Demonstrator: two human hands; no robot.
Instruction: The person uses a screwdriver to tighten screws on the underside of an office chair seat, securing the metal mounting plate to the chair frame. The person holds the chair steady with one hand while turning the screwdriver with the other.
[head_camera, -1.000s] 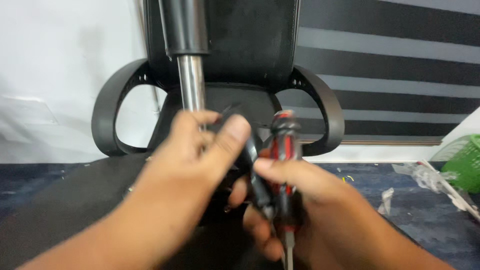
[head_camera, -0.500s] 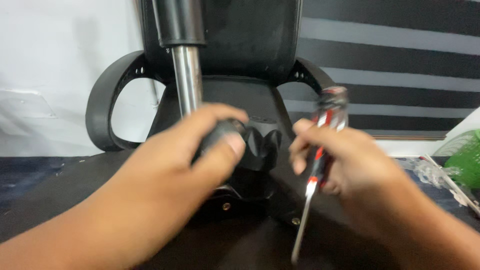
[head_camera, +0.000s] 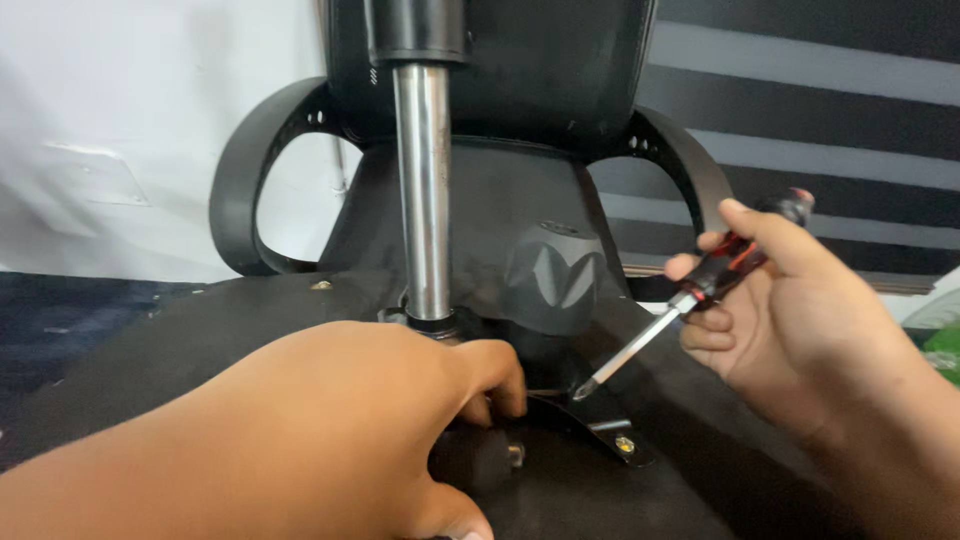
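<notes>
An office chair lies overturned with the underside of its seat (head_camera: 200, 340) facing me. Its chrome gas-lift column (head_camera: 425, 190) rises from the black metal mechanism plate (head_camera: 590, 420). My left hand (head_camera: 350, 420) rests on that mechanism at the column's foot, fingers curled over a dark part. My right hand (head_camera: 790, 310) holds a red-and-black screwdriver (head_camera: 700, 290), its tip pointing down-left just above the plate and close to my left fingertips. A grey ribbed tension knob (head_camera: 555, 275) stands between the hands. A brass bolt head (head_camera: 624, 444) shows on the plate.
The chair's black armrests curve out at the left (head_camera: 245, 190) and the right (head_camera: 685, 165), with the backrest (head_camera: 540, 70) behind the column. A white wall is at the left, a grey-striped wall at the right. Something green (head_camera: 940, 340) lies at the right edge.
My left hand has dropped from the grey knob to the base of the column, uncovering the knob. My right hand has swung the screwdriver out to the right and tilted it.
</notes>
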